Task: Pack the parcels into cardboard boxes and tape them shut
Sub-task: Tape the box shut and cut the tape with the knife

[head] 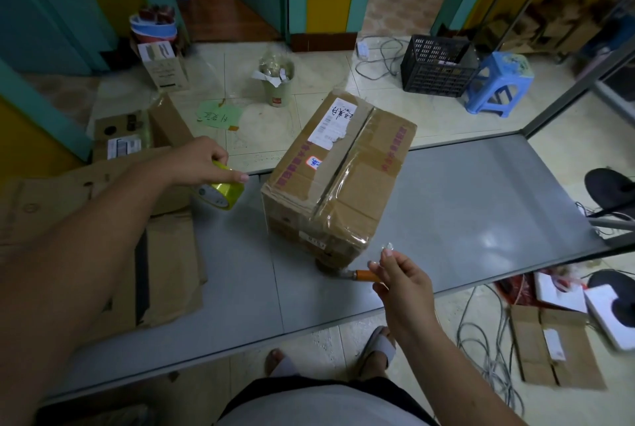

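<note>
A closed cardboard box with a white shipping label and clear tape along its top seam stands on the grey table. My left hand grips a yellowish roll of clear tape just left of the box. My right hand, near the box's front corner, pinches a small scrap of clear tape between its fingertips and also holds an orange-handled knife, whose blade end points at the box's base.
Flattened cardboard sheets lie on the table's left end. On the floor beyond are a bin, a black crate, a blue stool and an open carton. Cables and cardboard lie at the right.
</note>
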A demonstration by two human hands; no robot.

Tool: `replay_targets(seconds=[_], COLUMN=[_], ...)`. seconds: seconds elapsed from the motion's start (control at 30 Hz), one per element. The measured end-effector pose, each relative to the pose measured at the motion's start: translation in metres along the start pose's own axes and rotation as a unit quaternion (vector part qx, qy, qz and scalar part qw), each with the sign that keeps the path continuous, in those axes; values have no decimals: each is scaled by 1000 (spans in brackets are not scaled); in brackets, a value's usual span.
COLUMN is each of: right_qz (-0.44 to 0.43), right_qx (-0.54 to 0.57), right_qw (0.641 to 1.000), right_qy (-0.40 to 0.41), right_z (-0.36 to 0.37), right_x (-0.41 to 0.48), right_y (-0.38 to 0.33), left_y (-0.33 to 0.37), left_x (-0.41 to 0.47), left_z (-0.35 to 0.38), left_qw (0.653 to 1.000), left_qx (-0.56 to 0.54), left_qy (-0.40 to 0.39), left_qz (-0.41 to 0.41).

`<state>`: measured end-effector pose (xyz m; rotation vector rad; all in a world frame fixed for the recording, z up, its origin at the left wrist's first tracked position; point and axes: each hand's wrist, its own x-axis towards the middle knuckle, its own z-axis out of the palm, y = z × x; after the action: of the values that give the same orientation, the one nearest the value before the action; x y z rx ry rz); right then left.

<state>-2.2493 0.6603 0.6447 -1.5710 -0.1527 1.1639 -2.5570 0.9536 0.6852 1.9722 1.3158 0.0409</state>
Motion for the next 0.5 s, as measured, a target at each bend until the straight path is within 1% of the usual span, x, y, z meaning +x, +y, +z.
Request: replay_targets(seconds=[0.1,0.2,0.3,0.43,0.5], right_qz=[55,100,140,197,235], right_qx=[30,65,53,71,73], right_qw=[997,991,986,976,966], right_qy=[-35,-55,-69,-65,-76], right_z=[6,14,19,22,21], right_x=[5,9,13,15,16], right_y=[1,2,4,6,9], left_y=[-5,-8,-4,2,0], left_x=[2,6,11,18,20], left_z=[10,15,23,34,39], left_qw=[1000,1000,1000,1000,999], left_qx=[-17,-8,1,-1,12], left_qy=[1,-7,-12,-21,-20], left_qz=[-4,-19,-28,-21,-22])
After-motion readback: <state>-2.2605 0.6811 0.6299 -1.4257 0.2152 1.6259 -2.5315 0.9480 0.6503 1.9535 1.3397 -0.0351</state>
